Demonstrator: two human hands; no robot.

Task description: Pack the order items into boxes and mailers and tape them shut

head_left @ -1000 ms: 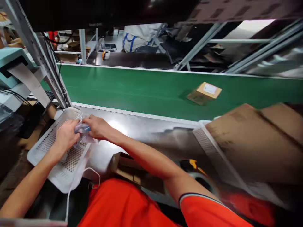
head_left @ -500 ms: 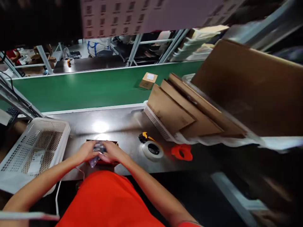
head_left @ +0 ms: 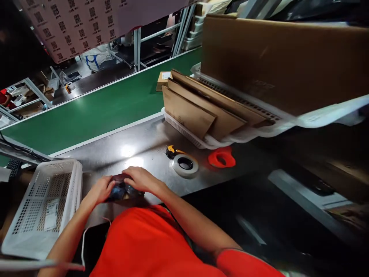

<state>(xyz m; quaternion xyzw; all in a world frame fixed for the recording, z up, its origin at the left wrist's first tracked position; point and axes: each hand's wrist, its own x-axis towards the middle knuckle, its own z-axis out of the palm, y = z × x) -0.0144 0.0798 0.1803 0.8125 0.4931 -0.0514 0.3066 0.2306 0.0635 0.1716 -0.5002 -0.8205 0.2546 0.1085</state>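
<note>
A small open cardboard box (head_left: 127,202) stands on the metal table, close to my body, with dark and bluish items in clear wrap (head_left: 118,191) inside it. My left hand (head_left: 101,188) is at the box's left side, its fingers curled on the edge. From the right, my right hand (head_left: 140,179) reaches over the far edge, fingers bent round the box's rim and thumb toward the contents. Both hands are on the box. To the right lie a roll of clear tape (head_left: 185,165), a yellow and black tape cutter (head_left: 173,151) and a red ring-shaped object (head_left: 221,157).
White perforated baskets (head_left: 31,231) stand at the left, a label lying inside. Flat cardboard pieces (head_left: 187,111) fill a white basket at the right, beside a large cardboard sheet (head_left: 276,65). Behind the table runs a green belt (head_left: 95,115) carrying a small box (head_left: 163,80).
The view has turned and tilted. The wrapped items that were between my hands are now down in the box, and my hands have moved apart to its sides.
</note>
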